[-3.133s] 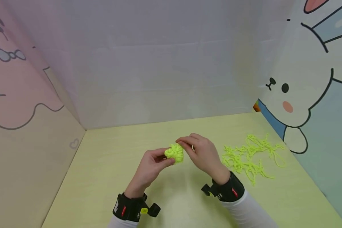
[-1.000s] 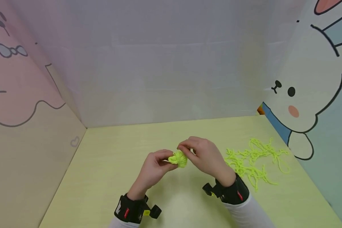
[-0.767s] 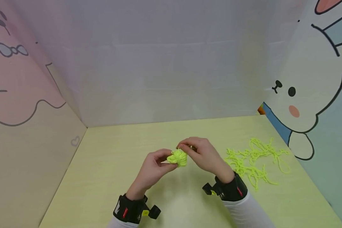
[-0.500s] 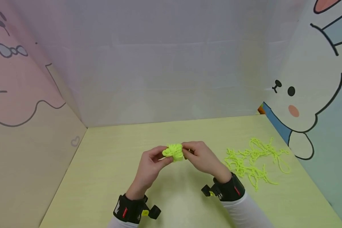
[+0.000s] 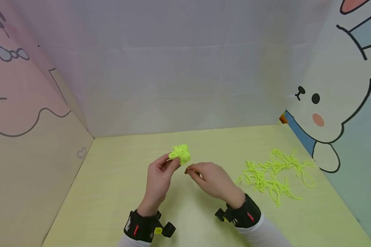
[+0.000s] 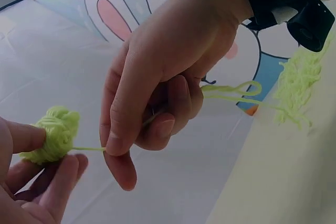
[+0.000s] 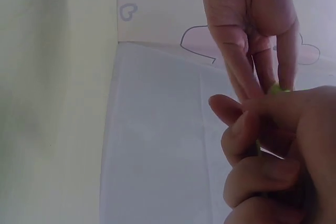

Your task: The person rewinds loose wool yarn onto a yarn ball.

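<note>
A small ball of neon yellow-green yarn (image 5: pixel 180 153) is pinched between the thumb and fingers of my left hand (image 5: pixel 159 179), held above the table. One strand (image 6: pixel 88 149) runs taut from the ball to my right hand (image 5: pixel 212 180), whose thumb and forefinger pinch it just right of and below the ball. In the left wrist view the strand passes through the curled right fingers (image 6: pixel 156 129) and trails out behind as a loop (image 6: pixel 231 90). The right wrist view shows only a sliver of the ball, mostly hidden behind the right hand.
A loose tangle of the same yarn (image 5: pixel 270 175) lies on the right side of the pale yellow table (image 5: pixel 126 154). A white back panel (image 5: pixel 179 85) and printed side panels (image 5: pixel 352 137) enclose the table. Both wrists wear black camera bands (image 5: pixel 142 226).
The ball has moved left and away from me in my left hand. My right hand has gone from the ball's upper right to below it, drawing the strand along.
</note>
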`<state>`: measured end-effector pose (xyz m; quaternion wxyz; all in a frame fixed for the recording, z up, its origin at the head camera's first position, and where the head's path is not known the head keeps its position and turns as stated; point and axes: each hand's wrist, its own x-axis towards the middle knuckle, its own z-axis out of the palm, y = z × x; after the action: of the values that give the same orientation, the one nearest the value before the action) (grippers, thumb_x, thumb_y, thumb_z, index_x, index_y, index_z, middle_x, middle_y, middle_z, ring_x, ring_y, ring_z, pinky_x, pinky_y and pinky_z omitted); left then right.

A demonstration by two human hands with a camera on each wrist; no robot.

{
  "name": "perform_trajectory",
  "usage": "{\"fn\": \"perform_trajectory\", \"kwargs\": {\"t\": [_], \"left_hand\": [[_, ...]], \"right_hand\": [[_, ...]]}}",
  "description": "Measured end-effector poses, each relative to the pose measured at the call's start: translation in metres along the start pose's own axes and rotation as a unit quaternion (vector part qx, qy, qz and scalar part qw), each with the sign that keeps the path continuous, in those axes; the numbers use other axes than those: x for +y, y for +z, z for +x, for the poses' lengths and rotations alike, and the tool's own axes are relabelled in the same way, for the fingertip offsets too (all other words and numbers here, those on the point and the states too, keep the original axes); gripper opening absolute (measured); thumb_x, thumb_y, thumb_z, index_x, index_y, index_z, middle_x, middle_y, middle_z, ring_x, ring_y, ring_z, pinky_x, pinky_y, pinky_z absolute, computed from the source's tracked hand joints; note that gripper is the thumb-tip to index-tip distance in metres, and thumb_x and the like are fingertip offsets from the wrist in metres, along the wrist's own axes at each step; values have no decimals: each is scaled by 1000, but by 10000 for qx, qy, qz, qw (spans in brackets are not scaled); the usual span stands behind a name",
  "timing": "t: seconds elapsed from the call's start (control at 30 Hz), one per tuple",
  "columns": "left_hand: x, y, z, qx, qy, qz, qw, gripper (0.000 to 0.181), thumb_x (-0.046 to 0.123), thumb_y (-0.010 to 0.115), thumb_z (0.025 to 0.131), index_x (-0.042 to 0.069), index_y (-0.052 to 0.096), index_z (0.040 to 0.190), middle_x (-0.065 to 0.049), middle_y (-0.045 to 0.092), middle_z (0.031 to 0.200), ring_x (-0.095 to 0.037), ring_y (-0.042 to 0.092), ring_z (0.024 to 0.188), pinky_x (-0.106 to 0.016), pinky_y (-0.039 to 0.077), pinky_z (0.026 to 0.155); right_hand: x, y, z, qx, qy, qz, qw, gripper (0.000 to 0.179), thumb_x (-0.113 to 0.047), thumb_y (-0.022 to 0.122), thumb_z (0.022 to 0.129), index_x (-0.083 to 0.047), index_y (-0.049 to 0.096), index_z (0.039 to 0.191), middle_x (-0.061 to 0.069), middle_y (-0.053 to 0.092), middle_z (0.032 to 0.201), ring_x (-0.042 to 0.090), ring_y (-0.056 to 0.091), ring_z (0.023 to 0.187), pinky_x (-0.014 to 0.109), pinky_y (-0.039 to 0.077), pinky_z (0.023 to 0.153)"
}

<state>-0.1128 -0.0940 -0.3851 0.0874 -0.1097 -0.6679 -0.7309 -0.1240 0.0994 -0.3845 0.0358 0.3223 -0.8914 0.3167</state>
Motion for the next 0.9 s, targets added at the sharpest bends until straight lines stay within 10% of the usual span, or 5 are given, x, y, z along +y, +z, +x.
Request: {"fn": "perform_trajectory", "kwargs": {"t": [0.33, 0.9], "left_hand": [[-6, 4, 0, 477, 322, 558, 9968, 18, 11, 71, 92, 5, 74, 109, -12, 67, 105, -27, 64, 86, -28, 60, 76], [-14, 0, -3, 294, 995, 1848, 9773, 21, 18, 75, 90, 13, 75, 110, -1, 68, 104, -15, 65, 94, -41, 61, 76]], "right_hand": [[-17, 3, -4, -159, -698, -509, 9961, 17, -22, 57, 101, -19, 72, 104, -10, 71, 94, 1, 59, 74, 25, 54, 63], [-16, -21, -2, 1472, -1123, -663, 9805, 9, -23, 69, 93, -16, 75, 96, -12, 59, 73, 2, 48, 60, 22, 45, 49]]}}
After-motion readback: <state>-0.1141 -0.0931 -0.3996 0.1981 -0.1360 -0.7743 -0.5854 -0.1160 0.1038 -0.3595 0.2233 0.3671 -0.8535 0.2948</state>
